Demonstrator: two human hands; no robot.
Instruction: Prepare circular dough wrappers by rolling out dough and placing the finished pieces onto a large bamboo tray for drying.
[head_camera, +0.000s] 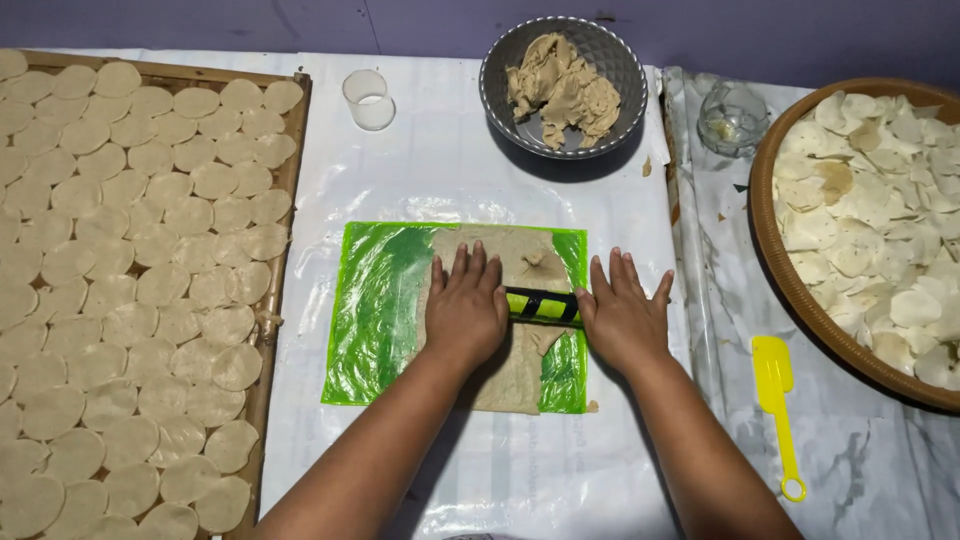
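White plastic sheeting (450, 170) covers the tabletop, with a purple wall behind. At its middle lies a green plastic sheet (375, 310) with a flattened slab of tan dough (515, 370) under a clear film. Across the dough lies a black and yellow-green roller (542, 306); the left hand (465, 305) and the right hand (622, 318) press flat on its two ends, fingers stretched out and palms down, gripping nothing, so that only the roller's middle shows between them. To the left, touching the sheeting's edge, a wooden-framed tray (290, 170) is packed with rows of thin round dough discs (140, 290). Beyond the green sheet stands a grey metal bowl (500, 75) with a lump of raw dough, and near it a small clear round cutter (368, 98). On the right sit a small glass cup (732, 117), a yellow plastic spatula (775, 385) and a wide woven basket (775, 250) heaped with pale discs, all well apart from the hands.
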